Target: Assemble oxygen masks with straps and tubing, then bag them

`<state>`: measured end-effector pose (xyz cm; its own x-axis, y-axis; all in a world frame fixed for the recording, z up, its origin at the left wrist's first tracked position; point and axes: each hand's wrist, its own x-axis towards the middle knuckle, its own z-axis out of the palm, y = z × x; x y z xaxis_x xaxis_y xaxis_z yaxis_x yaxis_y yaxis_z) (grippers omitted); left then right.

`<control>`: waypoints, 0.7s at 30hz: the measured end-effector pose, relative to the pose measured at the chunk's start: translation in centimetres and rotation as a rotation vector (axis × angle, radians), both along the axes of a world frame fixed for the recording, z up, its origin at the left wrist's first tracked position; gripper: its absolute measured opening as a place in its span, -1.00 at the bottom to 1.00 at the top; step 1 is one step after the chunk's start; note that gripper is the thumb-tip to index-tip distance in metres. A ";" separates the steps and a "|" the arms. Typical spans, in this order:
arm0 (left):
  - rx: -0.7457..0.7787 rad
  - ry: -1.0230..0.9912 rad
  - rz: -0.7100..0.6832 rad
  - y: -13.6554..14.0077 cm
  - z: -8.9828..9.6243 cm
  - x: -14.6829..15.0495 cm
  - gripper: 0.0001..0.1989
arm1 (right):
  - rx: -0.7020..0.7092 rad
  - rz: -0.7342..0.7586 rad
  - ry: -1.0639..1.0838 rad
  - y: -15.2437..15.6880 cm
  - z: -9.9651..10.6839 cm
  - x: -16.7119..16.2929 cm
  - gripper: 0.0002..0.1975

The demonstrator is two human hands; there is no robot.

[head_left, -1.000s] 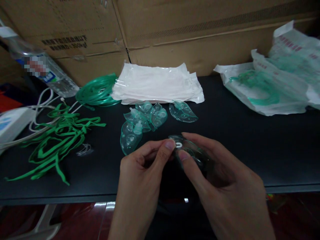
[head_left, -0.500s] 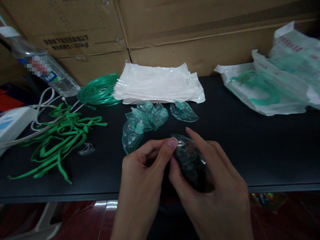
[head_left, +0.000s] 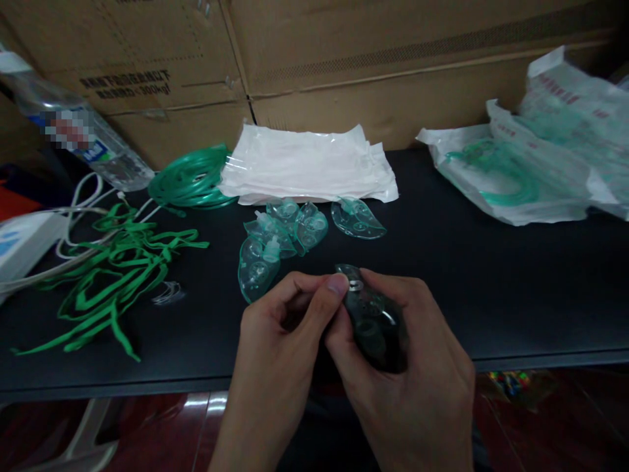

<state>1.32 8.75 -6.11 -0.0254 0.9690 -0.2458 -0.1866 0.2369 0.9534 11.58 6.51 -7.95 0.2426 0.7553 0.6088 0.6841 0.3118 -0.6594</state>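
A clear green oxygen mask [head_left: 373, 321] is held between both hands just above the table's front edge. My left hand [head_left: 295, 321] pinches its upper tip, thumb on top beside a small metal nose clip [head_left: 354, 286]. My right hand [head_left: 407, 347] wraps the mask's right side, with the thumb under it and the index finger close to the clip. Beyond my hands, several more masks [head_left: 259, 270] lie clustered on the table, and a single mask [head_left: 358, 218] rests to their right. Fine clip-like strips [head_left: 168, 294] lie to the left.
Green elastic straps [head_left: 118, 269] are heaped at left beside white cables and a power strip [head_left: 29, 239]. Coiled green tubing [head_left: 191, 177] and stacked white packets [head_left: 304, 164] lie behind. Opened packages [head_left: 511, 183] sit at right, a bottle [head_left: 83, 124] leans at left, and cardboard boxes [head_left: 344, 59] stand behind.
My right index finger, raised before, has come down onto the mask near the clip. The right hand has closed more tightly around it. The view has shifted slightly.
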 end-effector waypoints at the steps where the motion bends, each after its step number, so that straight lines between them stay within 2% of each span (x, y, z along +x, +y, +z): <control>1: -0.005 -0.016 -0.001 0.0 0.0 -0.1 -0.86 | 0.006 -0.005 0.014 0.0 0.0 -0.1 -0.82; 10: -0.013 -0.075 0.011 -0.1 -0.1 -0.1 -0.84 | 0.038 0.018 0.026 0.2 0.2 -0.5 -0.90; 21: -0.011 -0.001 0.063 -0.3 0.3 0.1 -0.85 | 0.044 0.028 0.041 0.2 0.2 -0.5 -0.90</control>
<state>1.44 8.49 -5.85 -0.0857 0.9627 -0.2565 -0.2022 0.2353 0.9507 11.10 6.73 -7.72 0.2472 0.7349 0.6316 0.6470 0.3601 -0.6722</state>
